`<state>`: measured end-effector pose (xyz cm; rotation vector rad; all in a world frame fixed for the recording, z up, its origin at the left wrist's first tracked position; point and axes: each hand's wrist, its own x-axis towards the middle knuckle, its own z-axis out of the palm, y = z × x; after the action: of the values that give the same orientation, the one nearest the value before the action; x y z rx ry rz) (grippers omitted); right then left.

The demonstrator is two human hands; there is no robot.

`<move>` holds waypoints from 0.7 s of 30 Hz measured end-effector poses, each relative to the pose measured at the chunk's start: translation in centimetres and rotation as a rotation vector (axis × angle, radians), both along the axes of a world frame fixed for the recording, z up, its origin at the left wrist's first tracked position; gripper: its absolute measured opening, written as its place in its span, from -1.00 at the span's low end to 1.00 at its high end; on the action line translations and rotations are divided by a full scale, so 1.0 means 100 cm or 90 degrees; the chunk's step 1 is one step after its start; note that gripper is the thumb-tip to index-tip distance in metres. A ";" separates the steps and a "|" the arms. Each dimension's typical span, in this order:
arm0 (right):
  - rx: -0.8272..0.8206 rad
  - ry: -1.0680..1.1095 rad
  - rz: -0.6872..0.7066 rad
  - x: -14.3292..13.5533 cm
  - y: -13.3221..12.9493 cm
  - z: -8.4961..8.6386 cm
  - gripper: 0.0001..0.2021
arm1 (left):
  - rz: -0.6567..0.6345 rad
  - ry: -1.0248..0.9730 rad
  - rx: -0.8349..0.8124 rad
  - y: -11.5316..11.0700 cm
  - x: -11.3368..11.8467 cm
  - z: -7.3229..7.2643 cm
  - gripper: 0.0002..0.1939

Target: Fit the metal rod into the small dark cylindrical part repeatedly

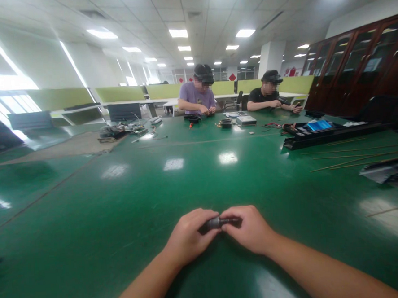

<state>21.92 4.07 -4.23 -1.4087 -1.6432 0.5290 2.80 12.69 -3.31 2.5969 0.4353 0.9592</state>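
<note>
Low at centre, just above the green tabletop [147, 192], small dark cylinder [214, 223] lies crosswise, long axis left-right, left hand [191, 237] gripping its left part, right hand [253, 230] pinching the thinner right end.

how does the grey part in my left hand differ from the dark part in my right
The grey part looks thicker; the dark part is slimmer. The grey part looks fairly smooth, while the dark part looks ridged. The left hand grips the grey part, the right hand the dark part. Both lie roughly level, in line.
</note>
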 end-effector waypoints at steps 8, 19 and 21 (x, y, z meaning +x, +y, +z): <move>-0.012 -0.009 0.006 0.002 0.000 -0.001 -0.82 | 0.009 0.005 0.009 0.000 -0.001 -0.002 -0.79; -0.006 -0.042 0.024 0.004 -0.001 0.002 -0.84 | 0.011 0.014 0.018 -0.002 -0.005 0.001 -0.79; -0.008 -0.038 0.028 0.004 -0.001 0.002 -0.85 | 0.012 0.017 0.018 -0.003 -0.005 0.002 -0.79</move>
<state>22.31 4.00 -4.01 -1.4126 -1.7253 0.5277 2.28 12.41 -3.14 2.6377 0.4570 0.9454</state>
